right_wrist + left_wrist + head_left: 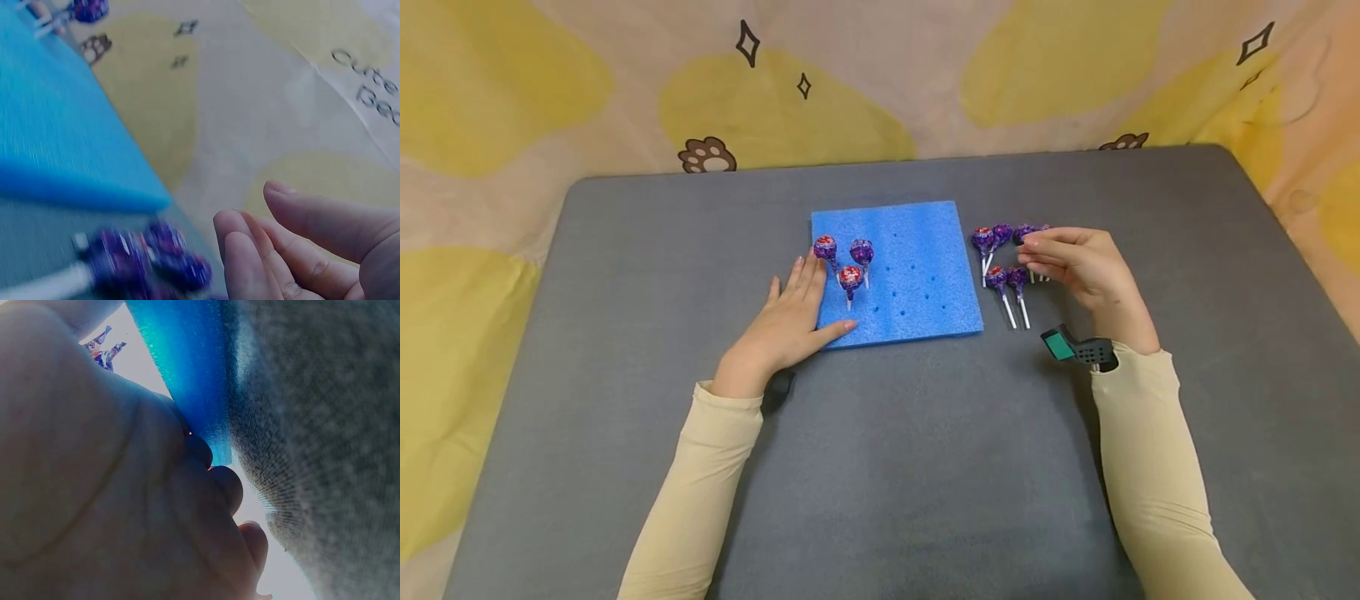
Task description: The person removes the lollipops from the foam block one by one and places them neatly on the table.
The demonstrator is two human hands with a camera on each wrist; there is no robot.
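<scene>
A blue foam block [925,242] with rows of small holes lies on the table. Three lollipops in purple and red wrappers stand by their sticks in its left part, the nearest lollipop [851,278] leaning slightly. My left hand [786,321] rests with spread fingers along the block's left edge, its thumb on the near left corner. To the right of the block, my right hand [1086,267] hovers over several loose lollipops [997,280], thumb and fingers bent but apart. In the right wrist view nothing shows between its fingertips. It partly covers the farther lollipops.
The grey table [880,467] has rounded far corners. Behind it hangs a pink and yellow cloth [850,108] with paw and star prints. A dark band with a green patch [1060,345] sits on the right wrist.
</scene>
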